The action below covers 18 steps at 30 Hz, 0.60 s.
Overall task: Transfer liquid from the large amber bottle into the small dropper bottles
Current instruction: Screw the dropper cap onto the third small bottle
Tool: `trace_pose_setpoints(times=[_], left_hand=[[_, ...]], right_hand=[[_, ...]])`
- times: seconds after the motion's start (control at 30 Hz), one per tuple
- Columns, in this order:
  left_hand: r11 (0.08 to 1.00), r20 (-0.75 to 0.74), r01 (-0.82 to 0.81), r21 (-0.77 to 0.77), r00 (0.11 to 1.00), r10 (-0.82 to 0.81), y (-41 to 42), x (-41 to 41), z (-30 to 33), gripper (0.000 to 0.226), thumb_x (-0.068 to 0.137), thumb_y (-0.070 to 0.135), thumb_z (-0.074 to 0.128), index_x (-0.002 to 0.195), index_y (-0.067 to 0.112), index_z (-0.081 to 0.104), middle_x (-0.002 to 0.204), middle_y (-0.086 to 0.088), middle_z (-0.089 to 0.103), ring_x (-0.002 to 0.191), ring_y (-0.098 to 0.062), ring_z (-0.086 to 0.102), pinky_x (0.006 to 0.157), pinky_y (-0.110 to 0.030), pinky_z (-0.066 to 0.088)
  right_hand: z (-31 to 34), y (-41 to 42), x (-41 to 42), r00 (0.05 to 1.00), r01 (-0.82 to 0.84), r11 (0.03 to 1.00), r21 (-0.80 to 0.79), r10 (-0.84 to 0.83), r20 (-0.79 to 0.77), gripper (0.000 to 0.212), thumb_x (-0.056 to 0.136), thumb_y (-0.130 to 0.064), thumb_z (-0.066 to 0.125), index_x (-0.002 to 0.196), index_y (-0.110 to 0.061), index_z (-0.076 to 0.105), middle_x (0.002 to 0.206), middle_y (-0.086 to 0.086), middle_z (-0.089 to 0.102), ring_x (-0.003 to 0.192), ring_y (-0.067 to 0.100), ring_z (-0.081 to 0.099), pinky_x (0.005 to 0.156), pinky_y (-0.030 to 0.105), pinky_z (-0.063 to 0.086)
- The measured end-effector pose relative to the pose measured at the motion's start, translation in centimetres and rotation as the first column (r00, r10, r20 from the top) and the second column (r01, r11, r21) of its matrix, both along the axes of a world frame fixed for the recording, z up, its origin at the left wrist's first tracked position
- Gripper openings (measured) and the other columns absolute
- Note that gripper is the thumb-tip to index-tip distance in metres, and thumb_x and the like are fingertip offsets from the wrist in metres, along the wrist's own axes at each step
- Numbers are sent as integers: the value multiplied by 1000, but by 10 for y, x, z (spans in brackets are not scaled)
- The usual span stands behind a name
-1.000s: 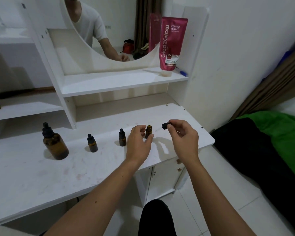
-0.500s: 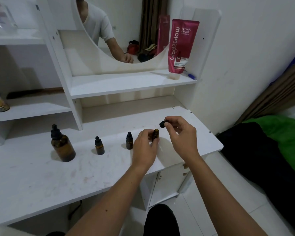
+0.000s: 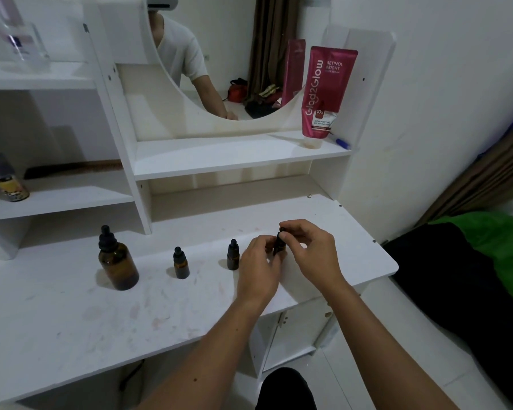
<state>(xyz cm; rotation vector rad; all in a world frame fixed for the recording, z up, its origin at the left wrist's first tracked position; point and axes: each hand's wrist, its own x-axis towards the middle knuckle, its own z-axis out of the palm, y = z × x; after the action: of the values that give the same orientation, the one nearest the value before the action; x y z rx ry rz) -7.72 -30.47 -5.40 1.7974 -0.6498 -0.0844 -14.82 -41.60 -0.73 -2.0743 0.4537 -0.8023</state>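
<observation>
Amber glass marks all four bottles on the white table. The large amber bottle, capped with a black dropper top, stands upright near the foot of the shelf upright. To the right of the large amber bottle, apart from it, stands a small dropper bottle with its black cap on; farther right of the large amber bottle stands a second capped dropper bottle, just beside the left hand.

Farthest from the large amber bottle, toward the table's right end, both hands meet on a third small bottle. The left hand has its fingers curled round the body of this bottle, holding it upright on or just above the table; which, cannot be told. The right hand has thumb and fingertips pinched on the black dropper cap at the bottle's top. Whether the cap is screwed down or only resting on the neck is hidden by the fingers.

Above and right of the large amber bottle, on the shelf under the round mirror, a pink Glad2Glow tube stands on its cap, with a blue pen lying beside it. On the shelf above and left of the large amber bottle sit a dark-topped can and a dark comb.
</observation>
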Motion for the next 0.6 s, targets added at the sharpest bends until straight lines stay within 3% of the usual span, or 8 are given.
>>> trace_pose_setpoints(times=[0.2, 0.37, 0.6], left_hand=[[1000, 14, 6, -6, 1000, -6, 0, 0, 0, 21, 97, 12, 67, 117, 21, 67, 107, 14, 68, 102, 0, 64, 92, -21, 53], [1000, 5, 3, -3, 1000, -3, 0, -1, 1, 19, 99, 17, 66, 117, 24, 67, 108, 16, 67, 103, 1, 62, 92, -20, 51], [1000, 14, -7, -18, 1000, 7, 0, 0, 0, 19, 98, 15, 67, 116, 20, 68, 106, 14, 68, 100, 1, 63, 90, -19, 52]], right_hand=[[-1, -1, -1, 999, 25, 1000, -7, -24, 24, 25, 90, -20, 84, 113, -19, 76, 101, -8, 77, 91, 5, 73, 83, 13, 55], [-6, -3, -9, 1000, -14, 1000, 2, 14, 8, 25, 98, -10, 73, 121, -18, 77, 114, -10, 78, 103, -1, 73, 89, 9, 52], [-8, -1, -7, 997, 50, 997, 54, -53, 58, 22, 90, -13, 82, 111, -19, 77, 101, -10, 78, 92, 3, 75, 84, 11, 54]])
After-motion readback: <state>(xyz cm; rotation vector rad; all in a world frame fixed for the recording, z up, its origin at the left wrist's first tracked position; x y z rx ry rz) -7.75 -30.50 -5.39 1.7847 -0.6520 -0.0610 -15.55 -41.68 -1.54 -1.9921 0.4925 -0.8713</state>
